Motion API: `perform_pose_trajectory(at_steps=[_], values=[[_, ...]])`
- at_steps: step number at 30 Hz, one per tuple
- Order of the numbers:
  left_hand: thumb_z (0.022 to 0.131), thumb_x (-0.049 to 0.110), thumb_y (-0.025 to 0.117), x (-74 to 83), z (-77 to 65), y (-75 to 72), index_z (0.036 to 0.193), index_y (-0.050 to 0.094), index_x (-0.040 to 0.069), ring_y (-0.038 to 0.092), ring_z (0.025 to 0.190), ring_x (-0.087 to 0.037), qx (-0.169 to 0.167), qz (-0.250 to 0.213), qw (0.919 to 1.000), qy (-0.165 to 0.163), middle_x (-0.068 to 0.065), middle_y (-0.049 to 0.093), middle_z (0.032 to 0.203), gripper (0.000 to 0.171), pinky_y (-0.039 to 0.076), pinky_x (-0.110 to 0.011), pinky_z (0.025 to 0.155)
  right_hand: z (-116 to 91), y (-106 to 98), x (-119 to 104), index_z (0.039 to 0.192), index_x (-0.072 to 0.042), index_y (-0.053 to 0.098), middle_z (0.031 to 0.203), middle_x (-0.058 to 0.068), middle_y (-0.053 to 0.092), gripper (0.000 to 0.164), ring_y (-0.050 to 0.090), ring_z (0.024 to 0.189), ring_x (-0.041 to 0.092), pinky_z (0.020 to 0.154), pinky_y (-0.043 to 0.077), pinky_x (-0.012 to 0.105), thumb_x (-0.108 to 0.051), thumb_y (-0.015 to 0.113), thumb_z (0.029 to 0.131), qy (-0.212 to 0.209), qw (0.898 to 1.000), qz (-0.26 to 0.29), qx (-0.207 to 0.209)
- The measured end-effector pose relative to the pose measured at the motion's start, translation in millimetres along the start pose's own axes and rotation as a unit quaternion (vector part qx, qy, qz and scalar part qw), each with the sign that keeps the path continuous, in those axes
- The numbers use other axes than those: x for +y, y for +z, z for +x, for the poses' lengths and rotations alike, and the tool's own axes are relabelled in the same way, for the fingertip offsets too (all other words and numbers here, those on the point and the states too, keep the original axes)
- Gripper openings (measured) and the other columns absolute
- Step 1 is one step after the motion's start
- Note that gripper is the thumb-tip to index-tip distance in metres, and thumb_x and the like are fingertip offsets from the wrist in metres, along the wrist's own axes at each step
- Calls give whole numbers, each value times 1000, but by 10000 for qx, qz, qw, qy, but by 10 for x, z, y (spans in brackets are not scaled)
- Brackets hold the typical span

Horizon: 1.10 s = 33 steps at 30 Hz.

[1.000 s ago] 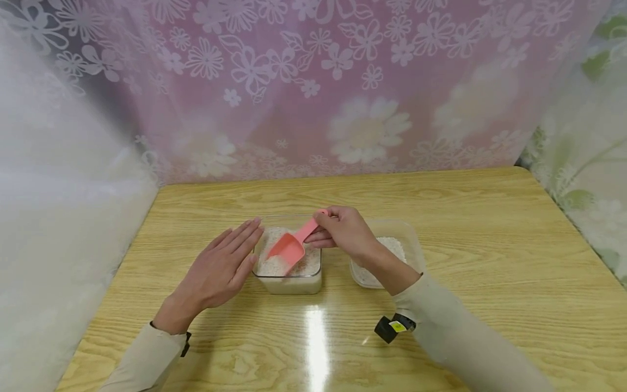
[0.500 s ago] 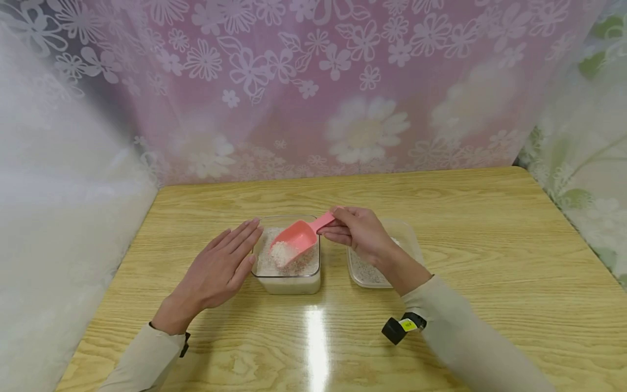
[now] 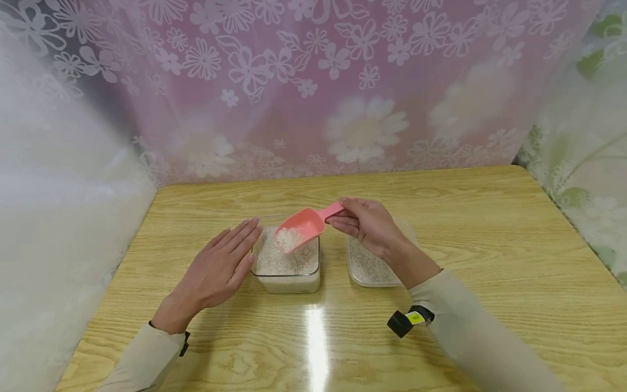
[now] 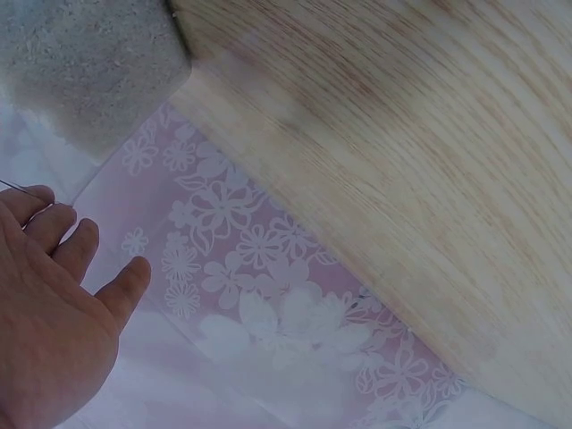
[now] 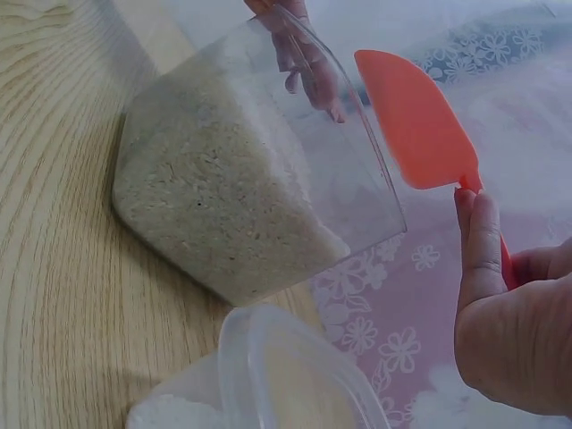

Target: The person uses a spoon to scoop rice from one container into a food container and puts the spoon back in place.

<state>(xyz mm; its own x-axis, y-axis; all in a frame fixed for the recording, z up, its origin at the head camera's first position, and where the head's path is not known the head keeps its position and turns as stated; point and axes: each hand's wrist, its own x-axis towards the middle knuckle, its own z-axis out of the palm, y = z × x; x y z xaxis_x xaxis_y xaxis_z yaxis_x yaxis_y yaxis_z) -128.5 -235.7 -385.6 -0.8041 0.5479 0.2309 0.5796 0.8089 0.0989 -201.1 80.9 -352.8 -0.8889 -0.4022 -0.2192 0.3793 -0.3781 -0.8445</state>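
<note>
**Pink scoop hanging with grains above the rice container**

The pink scoop (image 3: 308, 223) is hanging over the back right part of the rice container (image 3: 289, 284) — tilting, its mouth pointing down and to the left, with a small heap of white grains (image 3: 289, 238) lying toward its front edge. In the right wrist view it is showing side-on, standing apart from the container's rim.

The right hand (image 3: 369, 226) is reaching in from the right of the rice container, pinching the end of the scoop's handle between thumb and forefinger while the other fingers are stretching out below it. The left hand (image 3: 217, 267) is resting at the container's left side, its fingers extending straight and lying side by side, their tips touching the rim; it is holding none of the scoop, which is sitting between the two hands.

To the right of the rice container, just beside it, a second tub (image 3: 374, 283) is standing with pale grains (image 3: 369, 267) inside. The right hand and forearm are passing above that tub and hiding part of it from the head camera — how full it is, one cannot tell.

A black wrist device (image 3: 400, 324) is sitting at the right cuff, in front and to the right of the rice container. Wood-grain table (image 3: 490, 245) is spreading beneath everything, and a pink floral curtain (image 3: 274, 125) is hanging behind the container.
</note>
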Motion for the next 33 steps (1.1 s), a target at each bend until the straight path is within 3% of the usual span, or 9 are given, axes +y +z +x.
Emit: perform_pose_trajectory(at_steps=[19, 33], values=[[104, 34, 34, 5, 2, 4, 152, 26, 11, 18, 143, -18, -52, 11, 10000, -44, -2, 20, 157, 54, 17, -42, 114, -99, -156, -212, 114, 7, 53, 86, 14, 71, 25, 71, 78, 17, 78, 54, 24, -14, 47, 102, -143, 9996, 18, 243], [104, 33, 34, 0, 3, 18, 152, 26, 10, 18, 143, -18, -7, -45, 10000, -18, -2, 20, 157, 54, 18, -42, 114, -291, -637, -429, 98, 1, 68, 84, 13, 70, 21, 71, 76, 18, 76, 55, 26, -14, 54, 99, -212, 9983, 500, 225]])
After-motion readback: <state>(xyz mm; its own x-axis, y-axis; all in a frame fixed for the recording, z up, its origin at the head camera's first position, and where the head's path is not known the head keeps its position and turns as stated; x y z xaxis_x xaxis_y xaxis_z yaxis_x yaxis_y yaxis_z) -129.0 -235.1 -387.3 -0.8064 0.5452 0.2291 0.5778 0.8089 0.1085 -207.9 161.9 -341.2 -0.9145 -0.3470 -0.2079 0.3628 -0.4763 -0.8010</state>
